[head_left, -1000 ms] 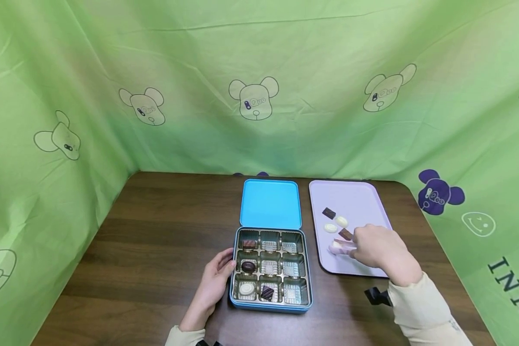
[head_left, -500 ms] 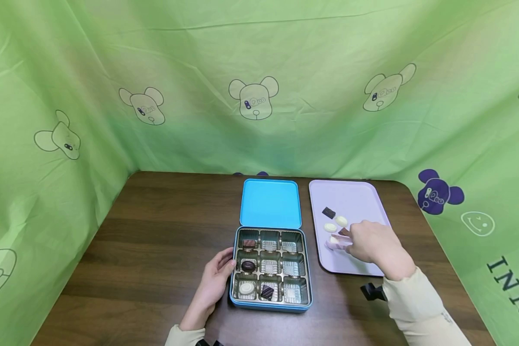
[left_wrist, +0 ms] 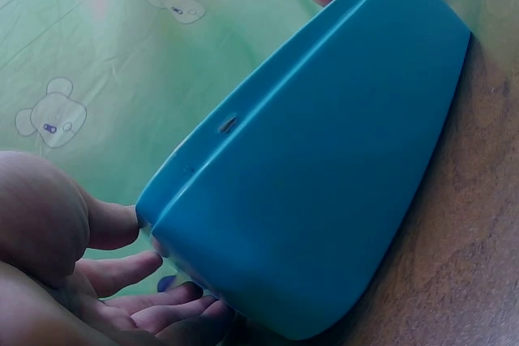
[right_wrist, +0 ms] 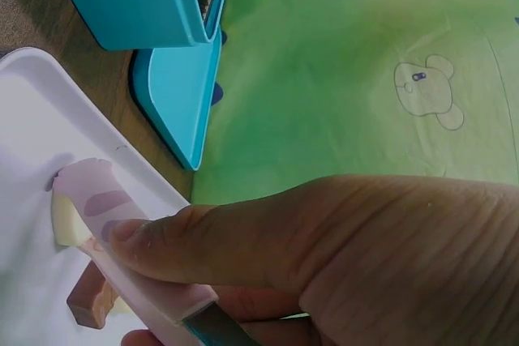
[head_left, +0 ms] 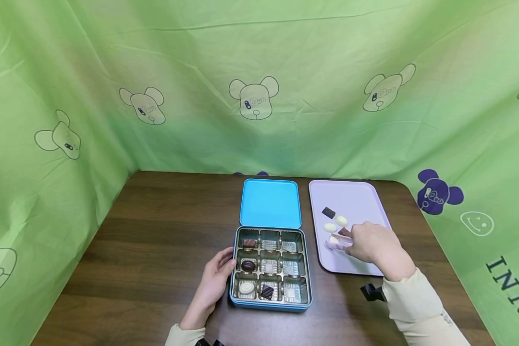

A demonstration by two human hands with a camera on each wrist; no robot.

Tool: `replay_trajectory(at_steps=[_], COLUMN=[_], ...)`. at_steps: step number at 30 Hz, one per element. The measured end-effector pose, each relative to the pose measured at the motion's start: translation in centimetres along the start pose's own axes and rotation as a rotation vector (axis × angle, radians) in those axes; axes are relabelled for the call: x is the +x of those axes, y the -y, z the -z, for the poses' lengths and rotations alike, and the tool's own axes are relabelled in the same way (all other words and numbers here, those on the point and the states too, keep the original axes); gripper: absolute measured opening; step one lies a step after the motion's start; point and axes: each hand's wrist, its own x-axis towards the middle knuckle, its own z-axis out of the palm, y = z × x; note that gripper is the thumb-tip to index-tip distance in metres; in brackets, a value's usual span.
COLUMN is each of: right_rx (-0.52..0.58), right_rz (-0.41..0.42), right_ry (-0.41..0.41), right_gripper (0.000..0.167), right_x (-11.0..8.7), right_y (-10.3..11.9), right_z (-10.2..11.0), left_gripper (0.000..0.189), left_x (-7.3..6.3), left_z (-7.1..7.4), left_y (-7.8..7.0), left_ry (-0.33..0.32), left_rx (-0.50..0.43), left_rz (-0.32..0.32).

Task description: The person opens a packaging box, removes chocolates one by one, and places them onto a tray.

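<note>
My right hand (head_left: 374, 247) grips small pink tongs (right_wrist: 142, 261) over the lilac tray (head_left: 354, 197). A cream-white chocolate (right_wrist: 69, 220) shows at the tongs' tips, low against the tray. Beside the tips lies a brown chocolate (right_wrist: 91, 297). At the left side of an open blue tin (head_left: 271, 306), my left hand (head_left: 214, 278) holds its edge, thumb at the rim and fingers along the outer wall. Inside the tin's nine-pocket insert, the left column holds a brown square, a dark oval and a white oval chocolate (head_left: 246, 288). A striped dark chocolate (head_left: 266, 292) sits in the front middle pocket.
Behind the tin lies its blue lid (head_left: 271, 204), inner side up. A dark square chocolate (head_left: 328, 212) and two white ovals (head_left: 341, 221) rest on the tray farther back. Green printed cloth (head_left: 259, 144) hangs around the dark wooden table (head_left: 155, 230).
My right hand has shifted slightly left with the tongs, and the tips have moved close to the white chocolate. My left hand and the tin have stayed put.
</note>
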Motion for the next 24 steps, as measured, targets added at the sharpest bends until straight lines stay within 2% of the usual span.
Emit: replay_trajectory(at_steps=[4,15,20,24], right_rx=[0.001,0.0,-0.01,-0.031], right_rz=[0.002,-0.008,0.02,0.099], right_ry=[-0.015,-0.045,-0.112,-0.169], right_gripper=[0.04,0.026,0.031,0.025], right_x=[-0.2,-1.1,-2.0,-3.0], right_y=[0.0,0.4,1.8,3.7], right_z=[0.1,1.6,2.4,3.3], left_gripper=[0.045,0.046,0.047,0.046], left_x=[0.0,0.0,0.0,0.0], left_z=[0.0,0.0,0.0,0.0], left_y=[-0.1,-0.1,-0.1,0.0], left_ry=[0.001,0.005,0.007,0.007], left_rx=[-0.003,0.01,0.009,0.008], left_rz=[0.0,0.002,0.006,0.007])
